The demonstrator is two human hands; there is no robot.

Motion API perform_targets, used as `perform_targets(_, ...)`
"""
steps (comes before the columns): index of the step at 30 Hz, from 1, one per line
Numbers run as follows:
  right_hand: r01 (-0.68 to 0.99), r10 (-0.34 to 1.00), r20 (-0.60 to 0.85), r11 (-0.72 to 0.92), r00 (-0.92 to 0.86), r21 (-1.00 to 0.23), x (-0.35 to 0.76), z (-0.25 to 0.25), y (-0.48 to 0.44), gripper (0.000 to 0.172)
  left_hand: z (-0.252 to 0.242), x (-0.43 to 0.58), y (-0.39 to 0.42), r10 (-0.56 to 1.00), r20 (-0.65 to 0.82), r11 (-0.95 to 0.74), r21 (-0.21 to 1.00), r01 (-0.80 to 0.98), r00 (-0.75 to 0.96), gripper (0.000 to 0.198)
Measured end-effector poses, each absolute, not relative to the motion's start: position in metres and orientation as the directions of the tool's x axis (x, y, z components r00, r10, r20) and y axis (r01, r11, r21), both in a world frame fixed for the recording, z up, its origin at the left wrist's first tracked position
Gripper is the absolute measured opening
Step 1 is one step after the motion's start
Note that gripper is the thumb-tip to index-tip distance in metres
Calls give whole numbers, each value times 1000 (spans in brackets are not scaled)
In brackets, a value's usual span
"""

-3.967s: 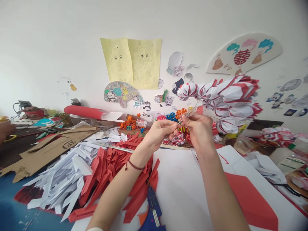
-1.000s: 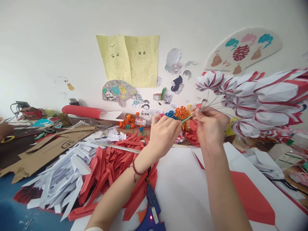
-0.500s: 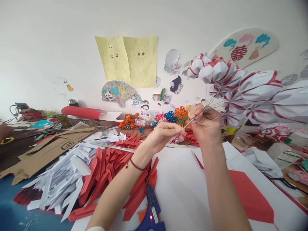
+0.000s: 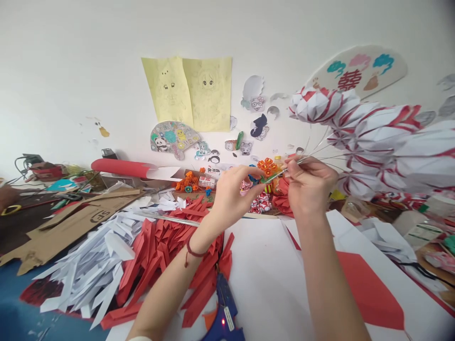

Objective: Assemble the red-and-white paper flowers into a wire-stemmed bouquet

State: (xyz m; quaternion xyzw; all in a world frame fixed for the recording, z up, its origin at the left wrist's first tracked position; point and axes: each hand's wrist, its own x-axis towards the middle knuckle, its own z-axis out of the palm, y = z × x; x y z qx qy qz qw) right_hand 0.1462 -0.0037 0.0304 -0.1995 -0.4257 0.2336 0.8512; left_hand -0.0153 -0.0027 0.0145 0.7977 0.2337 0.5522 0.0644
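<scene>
Red strips [image 4: 159,255] nr L hand [image 4: 231,192]

dark table [image 4: 16,229], torn cardboard [image 4: 67,229], white strips [image 4: 88,265], red strips [image 4: 156,251]

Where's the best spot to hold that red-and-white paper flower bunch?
Probably the gathered wire stems, from the near side, where the right hand pinches: they converge into one thin bundle, while the folded paper heads fan out bulkily rightward.

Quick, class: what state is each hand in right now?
Left hand: curved at the green end of the wire stems; whether it grips cannot be told.
Right hand: closed, holding the stems of the red-and-white paper flowers.
</scene>
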Motion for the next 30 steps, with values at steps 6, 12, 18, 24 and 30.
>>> perform_targets(6, -207, 529, 614, 830, 585, -518, 138, 30, -5, 6, -3, -4, -4, -80, 946, -595, -299, 746, 314, 11)
perform_targets(12, -169, 505, 655, 845, 562, -507, 134, 27, -2, 12, -5, 2, -2, -18, 986, -675, -136, 725, 167, 2)
perform_targets(18, -154, 492, 691, 857, 530, -493, 136, 25, 0, 7, -4, 2, -4, 183, 972, -821, 71, 566, 145, 10)
perform_targets(24, -165, 514, 740, 853, 433, -496, 140, 26, -1, 10, 4, -5, -6, 666, 714, -745, 624, 234, 217, 9)
perform_targets(30, -140, 567, 736, 817, 369, -559, 148, 25, 0, 11, 6, -6, -6, 667, 708, -741, 600, 301, 232, 6)
